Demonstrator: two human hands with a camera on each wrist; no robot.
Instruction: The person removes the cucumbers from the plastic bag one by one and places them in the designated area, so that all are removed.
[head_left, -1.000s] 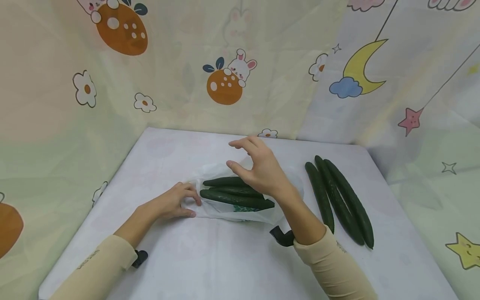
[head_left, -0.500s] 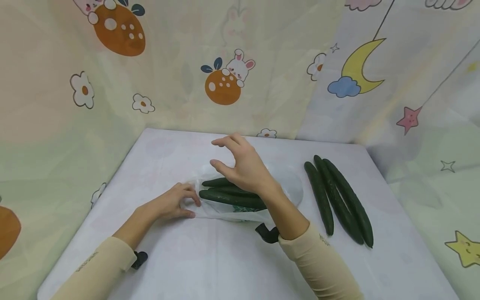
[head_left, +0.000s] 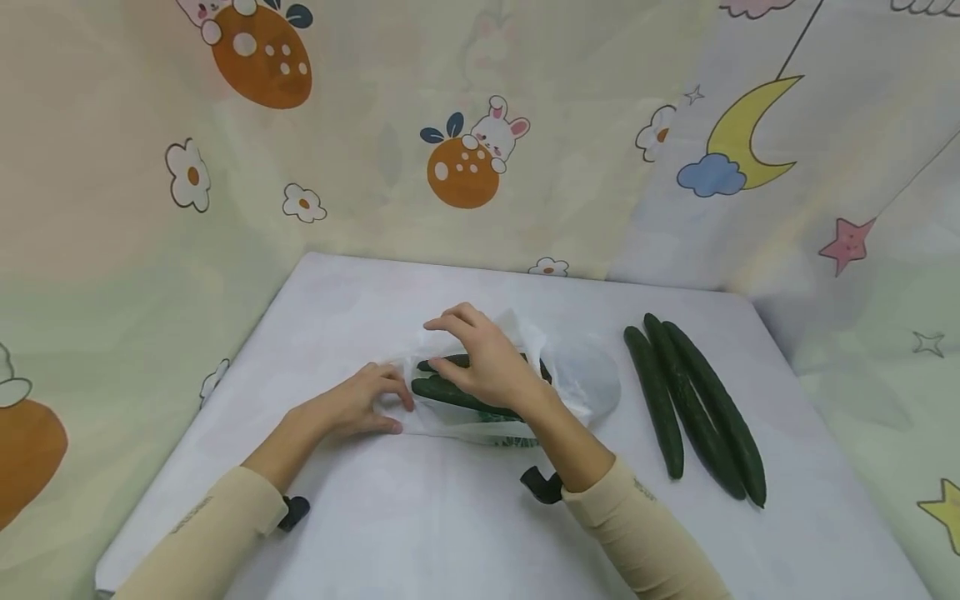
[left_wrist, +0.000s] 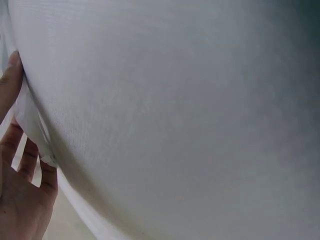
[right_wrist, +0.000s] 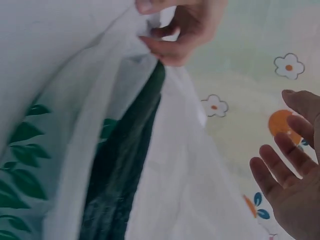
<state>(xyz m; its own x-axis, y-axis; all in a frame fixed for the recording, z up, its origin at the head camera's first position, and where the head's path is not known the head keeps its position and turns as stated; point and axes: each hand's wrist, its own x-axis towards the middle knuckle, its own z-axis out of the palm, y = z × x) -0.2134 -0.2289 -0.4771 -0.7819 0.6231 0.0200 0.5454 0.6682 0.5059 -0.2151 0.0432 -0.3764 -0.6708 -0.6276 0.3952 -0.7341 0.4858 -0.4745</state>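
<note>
A thin white plastic bag (head_left: 585, 379) with a green leaf print lies on the table, its upper side gaping. Dark green cucumbers (head_left: 453, 393) lie in it, partly covered by my right hand (head_left: 487, 364). That hand hovers over them, thumb and fingers spread, holding nothing. At the bag's left end my left hand (head_left: 363, 402) holds the edge with bent fingers. The left wrist view catches its fingers (left_wrist: 27, 160) against the film. In the right wrist view, cucumbers (right_wrist: 125, 155) show through the opening, and the right hand (right_wrist: 292, 185) is at the side.
Three loose cucumbers (head_left: 699, 408) lie side by side at the right of the white table (head_left: 450, 517). A patterned cloth (head_left: 360, 125) with oranges, rabbits and flowers hangs behind and around the table. Black wrist cameras (head_left: 542, 485) sit below the wrists.
My right hand has moved left, then lower toward the bagged cucumbers. The bag's far side now stands higher behind it. My left hand keeps its place at the edge. The view shifts slightly.
</note>
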